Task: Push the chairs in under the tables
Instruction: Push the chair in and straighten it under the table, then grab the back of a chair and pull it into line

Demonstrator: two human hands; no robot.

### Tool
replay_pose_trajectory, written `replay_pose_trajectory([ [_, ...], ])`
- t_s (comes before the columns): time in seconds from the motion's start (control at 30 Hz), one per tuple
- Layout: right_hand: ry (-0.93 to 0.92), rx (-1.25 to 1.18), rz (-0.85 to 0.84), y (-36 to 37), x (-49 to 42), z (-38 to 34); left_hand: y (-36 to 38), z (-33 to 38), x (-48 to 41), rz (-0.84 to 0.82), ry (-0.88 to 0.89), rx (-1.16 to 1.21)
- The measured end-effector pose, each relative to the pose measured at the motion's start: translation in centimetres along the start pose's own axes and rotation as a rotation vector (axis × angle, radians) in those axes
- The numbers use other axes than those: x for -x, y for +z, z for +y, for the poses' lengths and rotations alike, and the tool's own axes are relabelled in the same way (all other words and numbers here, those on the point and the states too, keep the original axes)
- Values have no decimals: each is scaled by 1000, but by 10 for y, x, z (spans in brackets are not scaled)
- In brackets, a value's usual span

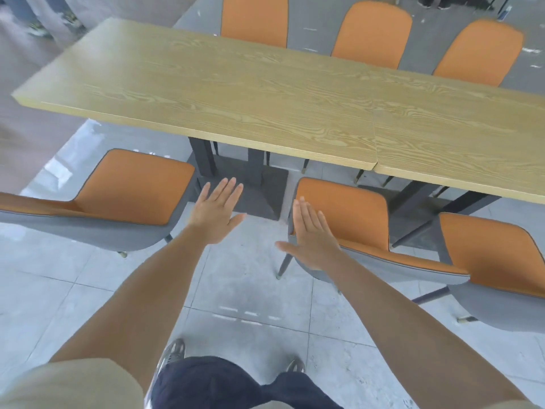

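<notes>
Grey floor tiles [250,290] run under everything I can see, and my landmark is the long light wood-grain table [206,90]. A second table of the same wood [457,128] butts against its right end.

On the near side of the wood-grain table stand three orange-seated chairs with grey shells: the left chair [132,187], the middle chair [354,214] and the right chair [495,255]. All three are pulled out, with their seats short of the tabletop's near edge. Beyond the table's far edge I see three orange chair backs [371,33]; their seats are hidden by the tabletops.

My left hand [218,214] is flat, with straight fingers and nothing in it, in front of the table's dark metal base [259,187], between the left and middle chairs. My right hand [312,234] is also flat and empty. It is at the left edge of the middle chair's backrest; I cannot tell whether it touches.
</notes>
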State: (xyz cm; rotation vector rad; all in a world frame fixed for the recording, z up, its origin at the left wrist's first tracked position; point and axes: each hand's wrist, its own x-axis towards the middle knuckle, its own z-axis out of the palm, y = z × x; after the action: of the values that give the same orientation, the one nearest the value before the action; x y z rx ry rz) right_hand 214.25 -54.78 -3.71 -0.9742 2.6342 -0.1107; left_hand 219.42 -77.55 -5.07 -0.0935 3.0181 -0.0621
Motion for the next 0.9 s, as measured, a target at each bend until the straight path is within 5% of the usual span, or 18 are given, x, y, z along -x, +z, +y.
replay_pose_trajectory([
  [0.33, -63, -77, -3, 10, -138, -251, -4, -267, 46, 102, -71, 87],
  [0.53, -177, -124, -104, 21, -190, -384, 10, -413, 117, -28, -192, 91],
  [0.9, -242, -60, -196, 63, -240, -512, 58, -525, 148, -226, -4, -126],
])
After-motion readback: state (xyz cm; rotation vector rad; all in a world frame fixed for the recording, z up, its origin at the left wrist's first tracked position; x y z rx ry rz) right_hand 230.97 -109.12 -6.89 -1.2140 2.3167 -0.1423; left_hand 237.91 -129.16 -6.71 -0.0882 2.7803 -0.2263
